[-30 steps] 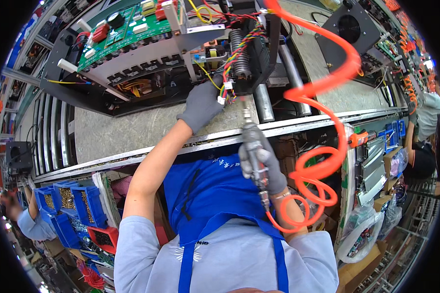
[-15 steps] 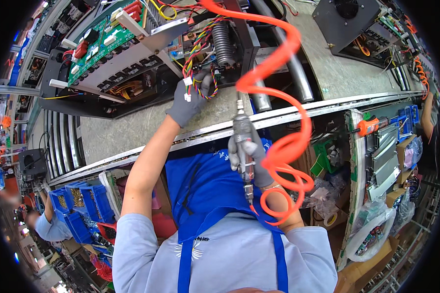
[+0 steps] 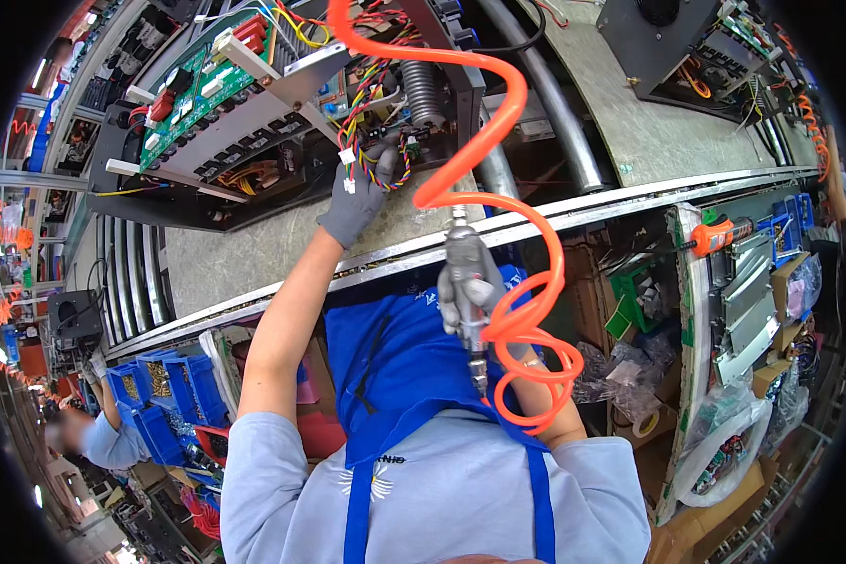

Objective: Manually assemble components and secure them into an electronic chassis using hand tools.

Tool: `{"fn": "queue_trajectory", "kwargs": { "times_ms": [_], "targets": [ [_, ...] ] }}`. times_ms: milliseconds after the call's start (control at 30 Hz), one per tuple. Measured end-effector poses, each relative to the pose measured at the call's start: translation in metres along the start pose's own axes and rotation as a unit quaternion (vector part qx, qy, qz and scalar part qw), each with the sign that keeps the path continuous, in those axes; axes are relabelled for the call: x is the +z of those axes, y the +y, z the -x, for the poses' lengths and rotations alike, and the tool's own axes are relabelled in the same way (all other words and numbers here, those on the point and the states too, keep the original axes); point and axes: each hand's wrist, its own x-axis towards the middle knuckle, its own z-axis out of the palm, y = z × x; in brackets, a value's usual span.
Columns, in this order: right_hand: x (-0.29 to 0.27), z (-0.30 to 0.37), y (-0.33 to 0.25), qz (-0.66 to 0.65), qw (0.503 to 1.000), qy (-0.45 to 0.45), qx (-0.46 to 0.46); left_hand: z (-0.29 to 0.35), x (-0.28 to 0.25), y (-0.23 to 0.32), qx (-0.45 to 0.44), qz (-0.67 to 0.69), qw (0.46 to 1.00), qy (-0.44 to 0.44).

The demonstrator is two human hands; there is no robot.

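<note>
My left hand (image 3: pixel 352 202), in a grey glove, is closed around a multicoloured wire harness (image 3: pixel 359 155) at the open front of a black metal chassis (image 3: pixel 221 211). White connectors hang from the harness over the back of this hand; the fingertips are partly hidden among the wires. In front of my apron, my gloved right hand (image 3: pixel 481 287) grips a grey metal air screwdriver (image 3: pixel 462 252), held upright in the picture. An orange coiled air hose (image 3: pixel 484 141) runs from the tool past the chassis. On the chassis sits a green circuit board (image 3: pixel 193 108).
Metal rollers (image 3: pixel 564 113) lie right of the chassis, and a second black chassis (image 3: pixel 672 56) stands at the far right. Blue bins (image 3: pixel 164 390) of small parts are at the left, near another person (image 3: pixel 113 437). An orange-handled tool (image 3: pixel 712 237) lies at the right.
The orange hose has swung to the left. My left hand has shifted slightly left and still holds the wires; my right hand keeps the air screwdriver in nearly the same place.
</note>
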Motion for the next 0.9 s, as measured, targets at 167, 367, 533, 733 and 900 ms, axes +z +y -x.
{"fn": "queue_trajectory", "kwargs": {
  "times_ms": [167, 367, 533, 733, 900],
  "targets": [
    [-0.009, -0.006, -0.004, -0.120, 0.992, -0.030, 0.005, -0.007, 0.008, -0.020, 0.091, 0.004, 0.995, 0.050],
    [0.012, 0.006, -0.016, 0.069, 0.998, -0.008, -0.010, 0.001, 0.010, -0.019, 0.082, 0.034, 0.993, 0.073],
    [-0.005, 0.038, -0.046, 0.027, 0.999, -0.024, 0.021, 0.016, -0.011, 0.011, -0.066, -0.014, 0.998, 0.006],
    [-0.028, 0.017, -0.048, -0.311, 0.898, -0.214, 0.225, 0.078, -0.050, 0.074, 0.292, -0.165, 0.939, -0.070],
    [-0.002, -0.032, -0.044, -0.336, 0.873, -0.219, 0.277, 0.074, -0.048, 0.040, 0.219, -0.056, 0.951, -0.209]
  ]
}}
